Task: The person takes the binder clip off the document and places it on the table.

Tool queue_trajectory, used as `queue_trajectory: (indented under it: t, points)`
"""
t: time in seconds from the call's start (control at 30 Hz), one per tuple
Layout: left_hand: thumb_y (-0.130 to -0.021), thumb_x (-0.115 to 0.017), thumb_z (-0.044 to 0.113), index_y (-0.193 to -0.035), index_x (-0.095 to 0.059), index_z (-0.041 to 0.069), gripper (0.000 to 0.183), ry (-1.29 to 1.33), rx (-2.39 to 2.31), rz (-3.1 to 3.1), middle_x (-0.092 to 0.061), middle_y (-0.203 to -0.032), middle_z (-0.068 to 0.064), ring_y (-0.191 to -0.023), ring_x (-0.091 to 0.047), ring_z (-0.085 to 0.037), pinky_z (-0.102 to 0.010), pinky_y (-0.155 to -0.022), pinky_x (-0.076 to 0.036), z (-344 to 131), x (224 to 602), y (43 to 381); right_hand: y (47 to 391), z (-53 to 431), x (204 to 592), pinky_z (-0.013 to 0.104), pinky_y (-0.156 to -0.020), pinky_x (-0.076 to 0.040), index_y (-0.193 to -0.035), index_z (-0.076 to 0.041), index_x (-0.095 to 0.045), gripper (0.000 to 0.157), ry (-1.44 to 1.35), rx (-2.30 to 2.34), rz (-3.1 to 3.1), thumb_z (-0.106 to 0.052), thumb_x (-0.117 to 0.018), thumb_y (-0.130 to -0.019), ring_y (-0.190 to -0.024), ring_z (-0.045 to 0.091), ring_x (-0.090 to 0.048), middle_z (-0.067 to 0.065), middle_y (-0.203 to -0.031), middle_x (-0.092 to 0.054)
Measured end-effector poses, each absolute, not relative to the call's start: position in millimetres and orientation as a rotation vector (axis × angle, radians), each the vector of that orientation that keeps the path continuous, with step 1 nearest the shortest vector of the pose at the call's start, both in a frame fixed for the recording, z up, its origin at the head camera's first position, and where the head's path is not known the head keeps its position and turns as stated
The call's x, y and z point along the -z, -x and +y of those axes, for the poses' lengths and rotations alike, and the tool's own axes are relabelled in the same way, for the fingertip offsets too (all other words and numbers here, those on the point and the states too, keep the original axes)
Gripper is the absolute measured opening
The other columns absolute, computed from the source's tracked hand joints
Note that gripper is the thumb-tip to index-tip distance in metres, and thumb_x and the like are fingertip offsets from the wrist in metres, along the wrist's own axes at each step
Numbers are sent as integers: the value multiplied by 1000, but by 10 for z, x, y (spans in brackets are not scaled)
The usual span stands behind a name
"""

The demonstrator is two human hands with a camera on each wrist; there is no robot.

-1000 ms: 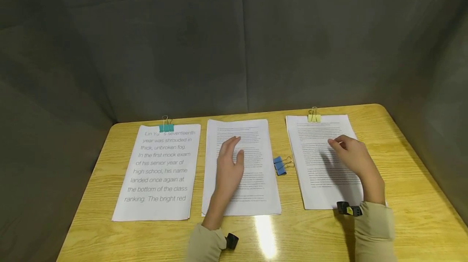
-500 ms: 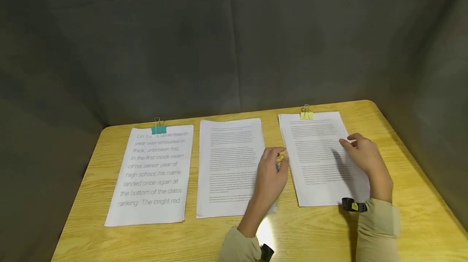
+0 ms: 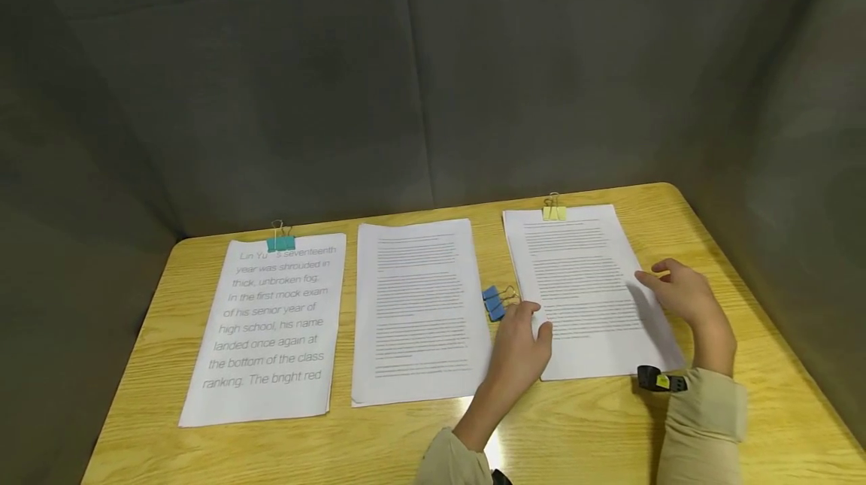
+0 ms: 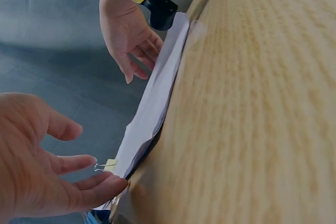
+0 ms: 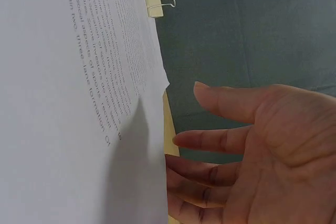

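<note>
In the head view my left hand [image 3: 517, 350] is at the left edge of the right-hand paper stack [image 3: 582, 282], fingers loosely bent with nothing between them. A blue binder clip [image 3: 495, 304] lies on the table just beyond its fingertips. My right hand [image 3: 685, 295] is at the stack's right edge, thumb and fingers apart; the right wrist view shows its fingertips [image 5: 181, 139] right by the paper's side. A yellow binder clip [image 3: 554, 213] grips the top edge of this stack. In the left wrist view the left fingertips [image 4: 116, 183] are close to the stack's edge.
To the left, a middle paper stack [image 3: 422, 312] of small print bears no clip. Farther left lies a large-print stack [image 3: 267, 331] with a teal binder clip [image 3: 280, 244] on top. A dark curtain [image 3: 291, 94] rises behind the wooden table [image 3: 379, 440].
My left hand has moved right, from over the middle stack past the blue clip to the right-hand stack's left edge. My right hand has shifted outward to that stack's right edge. The view has shifted slightly.
</note>
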State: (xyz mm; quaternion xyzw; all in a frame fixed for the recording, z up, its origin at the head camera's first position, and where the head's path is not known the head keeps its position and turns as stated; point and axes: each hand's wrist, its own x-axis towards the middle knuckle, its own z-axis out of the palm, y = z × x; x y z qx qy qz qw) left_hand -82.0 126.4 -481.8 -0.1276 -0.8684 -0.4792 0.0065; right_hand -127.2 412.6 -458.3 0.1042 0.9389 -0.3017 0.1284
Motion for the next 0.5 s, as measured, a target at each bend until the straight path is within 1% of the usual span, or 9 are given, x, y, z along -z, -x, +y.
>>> queue_trajectory:
  t: [0.1, 0.17, 0.23, 0.33, 0.37, 0.47, 0.5]
  points:
    - [-94, -65, 5, -115, -66, -6, 24, 357, 1546, -2722, -60, -109, -17, -108, -63, -34, -40, -95, -52, 1267, 4835, 809, 1277, 4129, 4595, 55, -83, -52, -136, 21, -42, 68, -309, 894, 2717, -41, -46, -109, -101, 48, -62, 44, -125, -54]
    - [-94, -65, 5, -116, -65, -5, 24, 318, 1648, -2699, -55, -113, -14, -113, -61, -34, -41, -99, -50, 1267, 4847, 812, 1284, 4132, 4599, 48, -78, -53, -136, 21, -42, 67, -318, 916, 2700, -41, -46, -109, -93, 41, -64, 38, -114, -60]
    - [-94, -65, 4, -116, -65, -5, 23, 271, 1746, -2661, -51, -116, -12, -117, -58, -35, -43, -102, -49, 1273, 4859, 816, 1289, 4141, 4602, 43, -75, -54, -137, 21, -41, 68, -332, 941, 2671, -41, -47, -109, -88, 35, -64, 32, -107, -61]
    - [-94, -64, 4, -114, -65, -4, 21, 213, 1860, -2605, -48, -119, -11, -120, -56, -34, -45, -104, -47, 1291, 4873, 821, 1291, 4162, 4614, 42, -76, -55, -137, 21, -41, 66, -339, 948, 2640, -39, -47, -109, -94, 38, -62, 34, -112, -59]
    - [-94, -64, 4, -113, -66, -4, 21, 189, 1882, -2592, -48, -119, -10, -119, -56, -34, -44, -103, -47, 1302, 4872, 819, 1290, 4170, 4619, 44, -77, -54, -136, 21, -41, 65, -340, 941, 2635, -38, -47, -109, -98, 41, -61, 37, -117, -56]
    - [-93, -64, 5, -111, -67, -3, 20, 121, 1981, -2537, -47, -118, -8, -111, -55, -30, -43, -98, -47, 1337, 4876, 810, 1287, 4194, 4641, 47, -80, -52, -133, 21, -43, 59, -323, 913, 2637, -32, -48, -108, -102, 45, -57, 43, -127, -50]
    - [-93, -64, 5, -111, -66, -2, 20, 102, 2021, -2507, -47, -118, -7, -110, -56, -29, -43, -97, -47, 1349, 4877, 805, 1285, 4198, 4648, 47, -79, -51, -131, 21, -44, 56, -312, 906, 2645, -30, -49, -108, -101, 45, -57, 43, -126, -51]
